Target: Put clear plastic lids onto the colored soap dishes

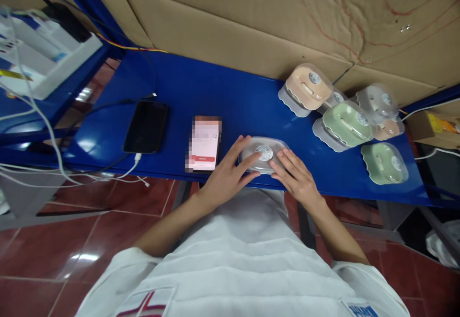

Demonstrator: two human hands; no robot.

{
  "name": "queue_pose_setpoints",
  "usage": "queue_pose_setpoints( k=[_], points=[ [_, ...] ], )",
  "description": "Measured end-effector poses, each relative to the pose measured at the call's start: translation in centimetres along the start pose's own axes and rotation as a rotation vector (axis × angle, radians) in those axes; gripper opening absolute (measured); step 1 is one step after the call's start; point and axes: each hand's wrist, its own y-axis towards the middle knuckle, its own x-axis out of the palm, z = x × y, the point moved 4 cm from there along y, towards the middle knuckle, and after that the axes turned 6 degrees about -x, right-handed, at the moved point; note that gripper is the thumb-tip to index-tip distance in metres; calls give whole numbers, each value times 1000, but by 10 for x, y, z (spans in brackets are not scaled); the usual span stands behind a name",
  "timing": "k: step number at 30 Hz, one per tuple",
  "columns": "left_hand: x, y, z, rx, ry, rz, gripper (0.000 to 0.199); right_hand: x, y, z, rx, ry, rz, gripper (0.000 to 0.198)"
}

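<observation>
A small grey plastic box with a clear lid (266, 164) and a round sticker lies at the front edge of the blue table. My left hand (230, 171) grips its left side, with the thumb at the near edge, a finger at the sticker and others along the far edge. From the right, my right hand (296, 175) holds the same box, its fingers pressed together over the lid's right end. Part of the box is hidden under both hands. Left of it lies a phone with a lit screen (205, 147).
A dark phone (146, 128) with a white cable lies farther left. Several similar boxes stand at the right, among them a peach box (307, 87) and a green box (384, 164). Cardboard (233, 29) lines the back; loose white cables (53, 149) hang at the left.
</observation>
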Motion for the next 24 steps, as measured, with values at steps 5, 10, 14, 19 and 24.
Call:
queue_pose_setpoints(
  k=[5, 10, 14, 19, 24],
  points=[
    [3, 0, -3, -12, -18, -19, 67, -3, 1, 1, -11, 42, 39, 87],
    [3, 0, -2, 2, 28, -52, 57, -1, 3, -1, -5, 56, 28, 88],
    [-1, 0, 2, -1, 69, -75, 52, 0, 0, -5, -32, -2, 22, 87],
    [-19, 23, -5, -6, 179, -190, 41, -18, 28, 20, -72, -38, -54, 66],
    [-38, 85, -33, -2, 415, -408, 41, -61, 101, 127, 451, -257, -30, 63]
  ],
)
